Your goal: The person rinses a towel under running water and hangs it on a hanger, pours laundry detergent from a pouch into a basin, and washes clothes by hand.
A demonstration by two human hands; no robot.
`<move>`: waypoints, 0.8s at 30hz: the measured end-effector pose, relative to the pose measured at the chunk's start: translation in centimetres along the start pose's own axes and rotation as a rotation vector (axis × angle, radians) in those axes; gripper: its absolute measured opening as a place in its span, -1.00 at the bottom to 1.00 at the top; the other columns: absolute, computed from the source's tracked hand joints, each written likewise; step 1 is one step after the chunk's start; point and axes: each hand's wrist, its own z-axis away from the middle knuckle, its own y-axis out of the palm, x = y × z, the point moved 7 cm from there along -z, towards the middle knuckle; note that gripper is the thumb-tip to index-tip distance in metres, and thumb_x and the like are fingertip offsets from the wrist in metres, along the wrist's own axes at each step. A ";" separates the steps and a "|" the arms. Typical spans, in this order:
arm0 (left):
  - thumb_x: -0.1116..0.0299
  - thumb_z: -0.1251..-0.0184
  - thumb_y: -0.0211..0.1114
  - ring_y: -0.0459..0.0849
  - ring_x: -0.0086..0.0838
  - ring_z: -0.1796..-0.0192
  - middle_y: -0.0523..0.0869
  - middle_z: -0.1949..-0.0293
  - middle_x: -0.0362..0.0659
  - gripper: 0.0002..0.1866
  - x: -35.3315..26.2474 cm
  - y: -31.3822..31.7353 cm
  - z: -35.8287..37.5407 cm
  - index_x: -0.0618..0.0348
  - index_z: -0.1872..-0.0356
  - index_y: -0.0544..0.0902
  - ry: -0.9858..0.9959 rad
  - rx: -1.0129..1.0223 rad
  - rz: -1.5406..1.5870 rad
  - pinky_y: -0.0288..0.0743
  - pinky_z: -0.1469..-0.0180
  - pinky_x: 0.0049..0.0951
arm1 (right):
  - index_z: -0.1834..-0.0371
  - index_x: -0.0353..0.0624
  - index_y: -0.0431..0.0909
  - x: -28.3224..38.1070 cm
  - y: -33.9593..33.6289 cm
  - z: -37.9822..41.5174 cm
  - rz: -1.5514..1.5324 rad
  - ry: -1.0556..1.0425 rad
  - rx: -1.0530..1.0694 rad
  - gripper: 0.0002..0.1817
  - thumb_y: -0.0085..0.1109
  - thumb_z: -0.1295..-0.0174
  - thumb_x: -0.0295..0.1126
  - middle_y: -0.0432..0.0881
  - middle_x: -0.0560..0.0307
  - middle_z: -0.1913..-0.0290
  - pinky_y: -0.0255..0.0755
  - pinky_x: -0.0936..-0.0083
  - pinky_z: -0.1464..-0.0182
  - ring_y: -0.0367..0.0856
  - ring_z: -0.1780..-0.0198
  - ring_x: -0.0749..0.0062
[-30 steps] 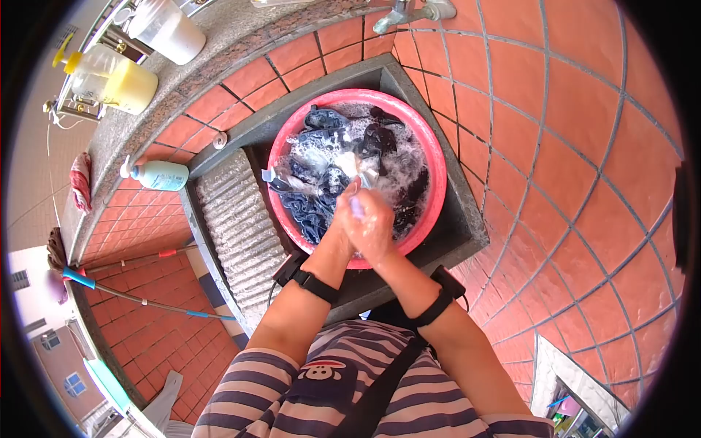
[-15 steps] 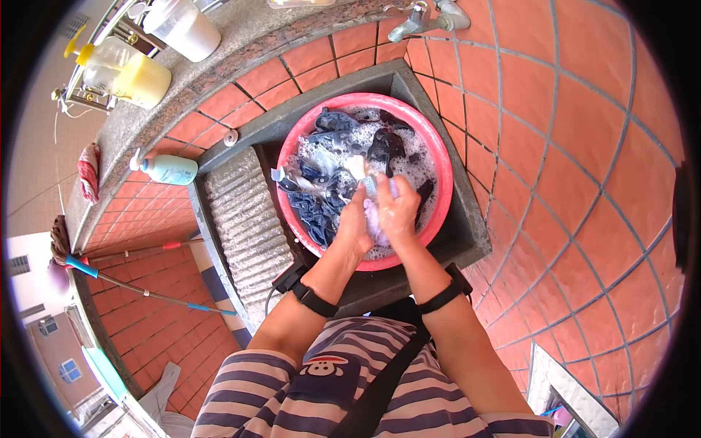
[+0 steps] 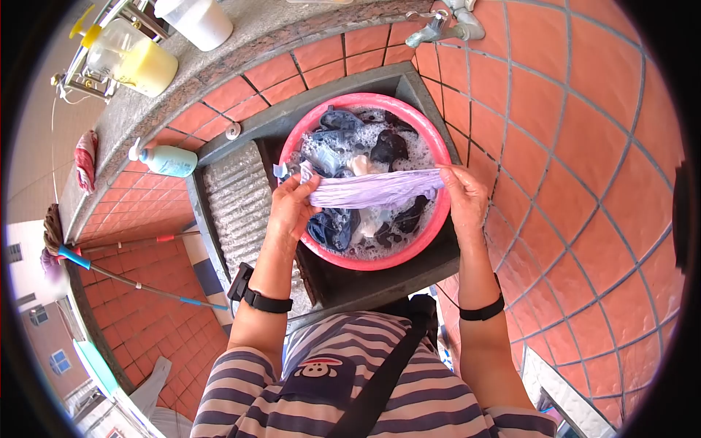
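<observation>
A wet lavender cloth (image 3: 372,190) is stretched sideways above the pink basin (image 3: 338,259), its exact kind hard to make out. My left hand (image 3: 293,208) pinches one end near the basin's left rim. At the right rim, my right hand (image 3: 466,196) grips the other end between thumb and fingers. Below the cloth, dark and blue clothes (image 3: 332,228) soak in foamy water, with a black piece (image 3: 388,146) near the back. Part of the basin's contents is hidden behind the stretched cloth.
The basin stands in a grey stone sink (image 3: 350,292) with a ribbed washboard (image 3: 237,201) on its left. A pale green pump bottle (image 3: 169,160) stands beside it. A tap (image 3: 431,31) juts from the tiled wall. Pump bottle of yellow liquid (image 3: 146,67) on the ledge.
My hands were close together over the basin, bunching the lavender cloth in the suds. They have moved apart to either side and up, and the cloth is now pulled out lengthwise.
</observation>
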 end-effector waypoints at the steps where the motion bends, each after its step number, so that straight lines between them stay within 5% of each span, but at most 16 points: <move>1: 0.42 -0.22 0.30 0.64 -0.59 0.42 0.68 0.32 -0.21 -0.79 -0.7 -0.2 0.1 0.18 0.16 0.50 0.057 -0.015 -0.040 0.42 0.56 -0.62 | 0.30 -0.34 0.64 0.4 -0.1 0.0 0.003 0.003 0.004 -0.87 0.23 -0.19 -0.48 0.64 0.18 0.31 0.37 0.67 0.19 0.51 0.27 0.62; 11: 0.18 -0.14 0.41 0.47 -0.72 0.59 0.63 0.47 -0.32 -0.71 -4.1 -2.1 1.3 0.13 0.27 0.57 0.169 -0.125 -0.185 0.20 0.66 -0.71 | 0.30 -0.34 0.59 7.1 1.7 -1.3 -0.152 -0.138 -0.018 -0.83 0.18 -0.26 -0.42 0.51 0.35 0.43 0.24 0.76 0.31 0.36 0.37 0.74; 14: 0.14 -0.16 0.38 0.48 -0.69 0.58 0.61 0.50 -0.34 -0.71 -4.6 -3.1 1.1 0.09 0.23 0.58 0.045 -0.115 0.123 0.30 0.65 -0.71 | 0.33 -0.32 0.60 5.9 1.8 -2.8 -0.431 0.106 -0.037 -0.78 0.15 -0.29 -0.35 0.52 0.32 0.44 0.27 0.74 0.32 0.39 0.38 0.74; 17: 0.30 -0.21 0.31 0.63 -0.45 0.30 0.67 0.31 -0.19 -0.76 -5.2 -4.0 1.5 0.06 0.11 0.57 -0.036 0.013 0.363 0.58 0.17 -0.42 | 0.38 -0.29 0.58 5.4 1.4 -3.3 -0.524 0.204 -0.033 -0.77 0.16 -0.29 -0.32 0.55 0.29 0.44 0.33 0.70 0.33 0.44 0.40 0.70; 18: 0.30 -0.21 0.31 0.63 -0.45 0.30 0.67 0.31 -0.19 -0.76 -5.4 -4.2 1.7 0.06 0.11 0.57 -0.033 0.008 0.368 0.58 0.17 -0.42 | 0.40 -0.26 0.57 5.5 1.4 -3.3 -0.502 0.218 -0.063 -0.75 0.15 -0.29 -0.28 0.57 0.25 0.43 0.38 0.66 0.33 0.49 0.41 0.66; 20: 0.46 -0.19 0.23 0.61 -0.22 0.05 0.65 0.16 -0.06 -0.68 -5.8 -3.1 2.2 0.08 0.00 0.53 -0.026 0.191 0.521 0.42 -0.17 -0.14 | 0.37 -0.27 0.56 5.4 1.8 -3.0 -0.522 0.248 -0.014 -0.74 0.12 -0.31 -0.26 0.58 0.23 0.41 0.40 0.62 0.30 0.51 0.38 0.63; 24: 0.69 0.02 0.11 0.45 -0.03 -0.21 0.50 -0.11 0.06 -0.47 -7.1 -1.3 2.1 0.15 -0.08 0.45 0.169 0.339 0.628 0.29 -0.28 -0.03 | 0.24 -0.30 0.51 6.1 3.4 -2.0 -0.627 0.332 0.111 -0.68 0.00 -0.38 -0.21 0.59 0.14 0.28 0.43 0.52 0.14 0.55 0.24 0.53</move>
